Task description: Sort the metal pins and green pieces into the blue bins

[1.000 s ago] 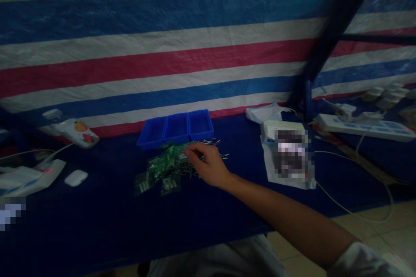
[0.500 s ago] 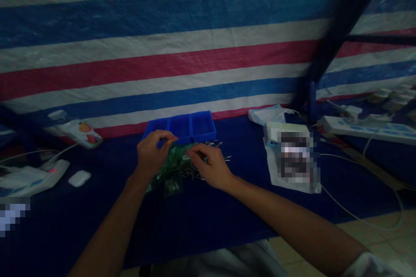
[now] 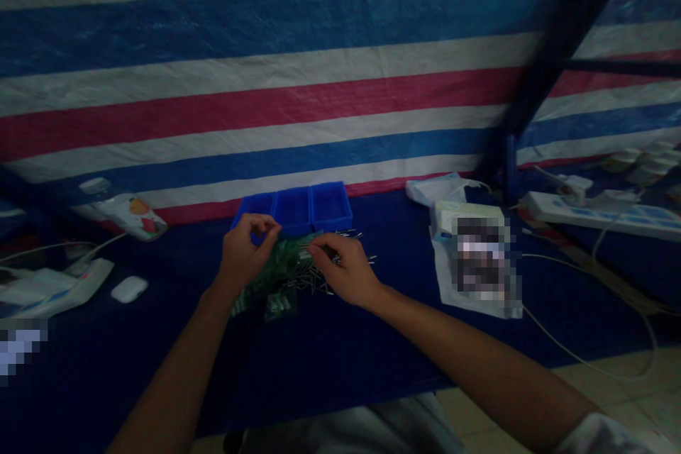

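My left hand (image 3: 247, 247) is over the left part of a heap of small green plastic bags (image 3: 281, 260), thumb and fingertips together in a pinch. Whatever it may hold is too small to see. To the right, my right hand (image 3: 345, 266) is closed too, its fingertips at the bags' right edge, where what they grip is hidden. Thin metal pins (image 3: 310, 279) lie loose below and around the right fingers. One small bag (image 3: 280, 303) with pieces inside lies nearer me. Behind the hands stands a blue three-compartment tray (image 3: 330, 204).
A bottle (image 3: 139, 216), a white case (image 3: 129, 289) and a power strip (image 3: 74, 291) are at left. On the right are a tissue-like box (image 3: 468, 213), white paper (image 3: 447, 284) and another power strip (image 3: 601, 213) with cables. Striped sheeting (image 3: 319, 92) rises behind the table.
My left hand has shifted slightly left, away from my right hand. The right hand stays almost in place, still closed, and the view has moved a little.
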Demonstrator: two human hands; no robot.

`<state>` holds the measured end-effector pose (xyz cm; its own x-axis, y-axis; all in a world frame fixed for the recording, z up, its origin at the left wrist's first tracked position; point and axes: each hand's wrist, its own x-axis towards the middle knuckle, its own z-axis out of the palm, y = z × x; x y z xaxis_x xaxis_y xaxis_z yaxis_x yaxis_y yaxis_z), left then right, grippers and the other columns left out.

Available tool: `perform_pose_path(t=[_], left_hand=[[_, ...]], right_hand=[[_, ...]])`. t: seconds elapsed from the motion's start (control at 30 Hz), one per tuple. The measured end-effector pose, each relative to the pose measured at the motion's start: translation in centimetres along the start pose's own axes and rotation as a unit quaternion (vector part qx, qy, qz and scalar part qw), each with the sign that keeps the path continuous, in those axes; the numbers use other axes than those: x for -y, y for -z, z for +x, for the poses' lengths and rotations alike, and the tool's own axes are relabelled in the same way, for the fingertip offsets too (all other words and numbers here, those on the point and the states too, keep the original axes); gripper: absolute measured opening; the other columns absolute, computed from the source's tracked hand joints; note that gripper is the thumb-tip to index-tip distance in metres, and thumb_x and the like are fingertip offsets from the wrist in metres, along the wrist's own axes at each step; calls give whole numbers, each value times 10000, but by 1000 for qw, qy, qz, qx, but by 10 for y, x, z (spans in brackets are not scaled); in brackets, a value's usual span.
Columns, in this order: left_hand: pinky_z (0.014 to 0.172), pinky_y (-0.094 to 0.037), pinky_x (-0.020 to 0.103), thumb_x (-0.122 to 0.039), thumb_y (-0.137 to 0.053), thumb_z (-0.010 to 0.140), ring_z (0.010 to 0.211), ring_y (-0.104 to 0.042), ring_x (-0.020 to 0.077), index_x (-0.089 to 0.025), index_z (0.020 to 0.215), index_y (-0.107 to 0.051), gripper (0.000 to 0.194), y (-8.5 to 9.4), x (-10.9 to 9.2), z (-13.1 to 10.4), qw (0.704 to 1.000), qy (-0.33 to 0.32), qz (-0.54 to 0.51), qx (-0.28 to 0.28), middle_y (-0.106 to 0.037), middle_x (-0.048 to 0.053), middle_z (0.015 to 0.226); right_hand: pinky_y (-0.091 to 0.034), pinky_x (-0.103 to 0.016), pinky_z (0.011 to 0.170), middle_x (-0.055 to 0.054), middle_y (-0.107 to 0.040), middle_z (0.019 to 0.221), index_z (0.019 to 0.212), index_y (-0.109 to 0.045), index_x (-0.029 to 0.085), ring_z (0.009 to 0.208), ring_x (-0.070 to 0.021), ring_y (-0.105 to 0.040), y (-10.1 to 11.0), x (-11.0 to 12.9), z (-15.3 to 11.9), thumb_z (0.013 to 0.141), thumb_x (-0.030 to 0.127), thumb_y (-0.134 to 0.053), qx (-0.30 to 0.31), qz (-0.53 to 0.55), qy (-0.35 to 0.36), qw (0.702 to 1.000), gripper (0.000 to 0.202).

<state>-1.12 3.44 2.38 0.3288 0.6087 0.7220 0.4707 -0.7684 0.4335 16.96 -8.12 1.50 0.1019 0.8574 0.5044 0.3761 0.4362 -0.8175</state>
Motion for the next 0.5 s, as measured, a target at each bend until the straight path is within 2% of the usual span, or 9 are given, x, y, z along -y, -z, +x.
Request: perform_pose_path(t=[0.13, 0.2, 0.3, 0.4, 0.5], left_hand=[[645, -508, 262, -306, -652, 823, 690, -663, 141, -196, 677, -525, 222, -1, -1, -1, 999, -35, -4, 27, -721, 8, 780], [629, -522, 268, -339, -666, 819, 703, -686, 155, -203, 691, -577, 207, 1, -1, -1, 998, -31, -8, 52, -741, 7, 792], [686, -558, 301, -367, -640, 843, 764, -718, 182, -213, 725, -636, 194, 4, 0, -1, 995, -19, -28, 90, -759, 15, 818], [769, -576, 343, -363, -563, 901, 833, -723, 197, -220, 897, -710, 205, 7, -1, -1, 988, -43, -24, 144, -765, 31, 913], [867, -563, 387, -328, -550, 912, 927, -701, 208, -213, 1150, -671, 291, 6, -4, -2, 982, -83, -2, 167, -729, 64, 1087]], right_hand=[[-354, -235, 556, 21, -585, 662, 821, -655, 183, 578, -92, -497, 0, -1, 0, 912, 264, -516, -2, -5, 7, 1000, 184], [-357, -236, 568, 20, -592, 673, 821, -654, 182, 587, -92, -502, 1, -1, 0, 911, 254, -514, 0, -10, 13, 1000, 181], [-359, -235, 571, 20, -594, 672, 826, -658, 183, 587, -92, -503, 1, -1, 1, 909, 250, -516, 0, -12, 13, 1000, 178], [-354, -231, 552, 25, -577, 643, 826, -661, 183, 568, -93, -493, 2, -1, 1, 906, 252, -519, -3, -5, 3, 1000, 176], [-346, -229, 541, 32, -556, 618, 825, -662, 181, 551, -90, -477, 2, -2, 1, 906, 267, -525, -4, -5, -2, 1000, 181]])
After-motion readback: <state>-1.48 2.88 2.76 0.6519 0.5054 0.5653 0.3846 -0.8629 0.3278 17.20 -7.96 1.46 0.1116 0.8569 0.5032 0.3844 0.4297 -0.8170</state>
